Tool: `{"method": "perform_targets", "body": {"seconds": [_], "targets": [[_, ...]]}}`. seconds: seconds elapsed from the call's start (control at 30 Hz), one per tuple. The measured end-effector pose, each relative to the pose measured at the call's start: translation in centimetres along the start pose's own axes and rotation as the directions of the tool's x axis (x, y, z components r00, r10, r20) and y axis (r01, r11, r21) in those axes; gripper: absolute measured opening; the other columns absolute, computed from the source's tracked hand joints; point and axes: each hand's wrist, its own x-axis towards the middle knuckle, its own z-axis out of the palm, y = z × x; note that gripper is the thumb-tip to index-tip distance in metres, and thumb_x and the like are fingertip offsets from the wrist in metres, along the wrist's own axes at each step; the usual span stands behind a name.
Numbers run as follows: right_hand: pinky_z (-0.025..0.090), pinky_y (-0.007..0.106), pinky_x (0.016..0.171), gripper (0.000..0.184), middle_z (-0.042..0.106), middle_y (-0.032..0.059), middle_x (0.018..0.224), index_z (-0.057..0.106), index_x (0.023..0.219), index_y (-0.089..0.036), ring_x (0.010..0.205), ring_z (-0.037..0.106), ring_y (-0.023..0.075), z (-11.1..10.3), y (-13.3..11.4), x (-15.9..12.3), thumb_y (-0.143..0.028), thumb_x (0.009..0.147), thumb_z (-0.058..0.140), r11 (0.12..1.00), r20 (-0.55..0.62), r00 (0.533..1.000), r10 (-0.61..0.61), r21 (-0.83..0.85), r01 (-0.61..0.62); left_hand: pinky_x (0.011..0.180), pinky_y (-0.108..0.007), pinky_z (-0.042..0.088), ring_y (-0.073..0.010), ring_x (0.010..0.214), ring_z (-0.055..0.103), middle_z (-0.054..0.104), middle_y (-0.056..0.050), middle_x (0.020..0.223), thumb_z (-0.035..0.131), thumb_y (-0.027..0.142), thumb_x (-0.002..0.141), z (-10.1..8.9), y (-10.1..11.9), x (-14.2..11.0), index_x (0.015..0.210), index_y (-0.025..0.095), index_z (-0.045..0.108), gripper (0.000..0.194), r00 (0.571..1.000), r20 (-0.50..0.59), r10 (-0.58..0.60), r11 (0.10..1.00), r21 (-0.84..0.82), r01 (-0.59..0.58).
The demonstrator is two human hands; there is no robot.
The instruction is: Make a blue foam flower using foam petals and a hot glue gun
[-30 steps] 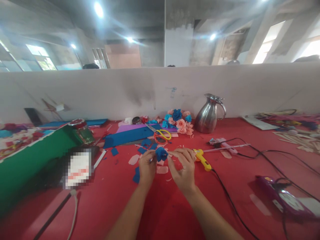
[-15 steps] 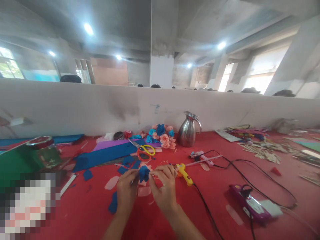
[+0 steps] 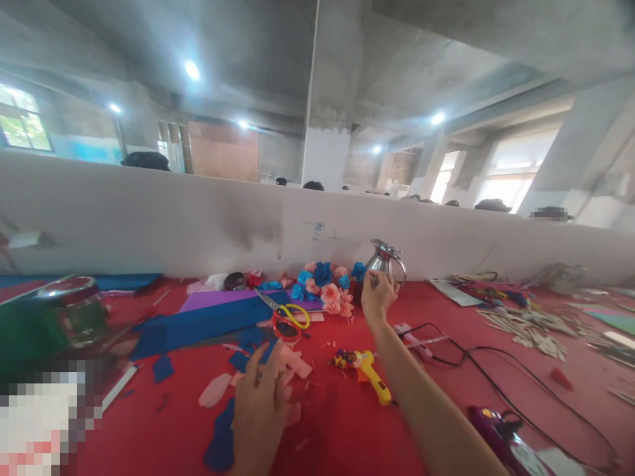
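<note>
My right hand (image 3: pixel 380 295) reaches out to the pile of paper flowers (image 3: pixel 331 293). Its fingers are closed on a blue paper flower (image 3: pixel 359 271), which is at the right edge of the pink and blue pile, in front of the steel jug (image 3: pixel 380 256). My left hand (image 3: pixel 262 396) holds nothing, its fingers spread low over the pink paper pieces (image 3: pixel 296 362). Blue paper pieces (image 3: pixel 221 439) lie to its left. Between the two arms rests a yellow glue gun (image 3: pixel 373 377). Scissors (image 3: pixel 292 318) with yellow and red handles lie beyond my left hand.
Blue paper sheets (image 3: pixel 198 325) spread at the left, near a lidded glass jar (image 3: pixel 74 311). A purple power strip (image 3: pixel 510 443) and black cables (image 3: pixel 501 370) occupy the right side. Pale strips (image 3: pixel 526 330) lie farther right. A white partition (image 3: pixel 198 225) stands behind the table.
My right hand has carried the blue flower from between both hands forward and right to the flower pile. My left hand has let go, opened and moved slightly nearer. The view has tilted a little.
</note>
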Motion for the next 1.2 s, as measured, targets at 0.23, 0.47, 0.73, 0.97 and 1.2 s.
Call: {"method": "perform_targets", "body": {"seconds": [0.23,0.47,0.73,0.97,1.2], "targets": [[0.031,0.035,0.073,0.027,0.064,0.0087,0.091,0.07,0.079,-0.019,0.087,0.045,0.0246,5.8,3.4,-0.4,-0.034,0.084,0.048,0.995,0.125,0.992,0.028,-0.096,-0.016,0.087,-0.041,0.039,-0.0281,0.112,0.055,0.059,-0.008,0.128,0.053,0.012,0.071,0.4,-0.9,-0.9,0.126,0.028,0.056,0.058,0.957,0.099,0.273,0.902,0.319,-0.291],[0.03,0.034,0.076,0.027,0.065,0.0081,0.094,0.073,0.082,-0.02,0.091,0.045,0.0242,8.9,5.2,-1.0,-0.031,0.084,0.049,0.987,0.281,0.959,0.046,-0.158,-0.001,0.087,-0.035,0.038,-0.0239,0.113,0.055,0.061,-0.005,0.128,0.056,0.015,0.07,0.3,-1.2,-0.9,0.126,0.031,0.056,0.058,0.935,0.129,0.331,0.862,0.363,-0.355],[0.035,0.032,0.079,0.02,0.067,0.0065,0.092,0.077,0.079,-0.022,0.094,0.047,0.0237,9.7,5.9,-1.0,-0.024,0.078,0.056,0.989,0.476,0.879,0.027,-0.14,0.045,0.087,-0.036,0.038,-0.0235,0.106,0.058,0.062,-0.007,0.125,0.058,0.014,0.069,0.2,-0.9,-0.9,0.13,0.031,0.051,0.064,0.944,0.126,0.305,0.881,0.34,-0.33],[0.038,0.034,0.083,0.037,0.067,0.0087,0.094,0.075,0.093,-0.021,0.094,0.053,0.0242,5.6,4.1,0.0,-0.01,0.068,0.05,0.992,0.478,0.875,0.07,-0.122,-0.013,0.082,-0.037,0.039,-0.0243,0.102,0.059,0.065,-0.008,0.117,0.055,0.012,0.07,-0.1,0.1,-0.4,0.12,0.027,0.061,0.052,0.969,0.123,0.212,0.926,0.292,-0.24],[0.044,0.029,0.071,0.032,0.065,0.0068,0.086,0.07,0.09,-0.015,0.074,0.057,0.0178,-1.4,-0.8,-3.1,-0.015,0.069,0.046,0.991,0.466,0.878,0.111,0.014,-0.133,0.079,-0.038,0.046,-0.0248,0.099,0.06,0.061,-0.011,0.114,0.046,0.023,0.085,0.3,-0.8,0.4,0.116,0.024,0.064,0.036,0.994,0.056,-0.09,0.996,0.003,0.09]]}}
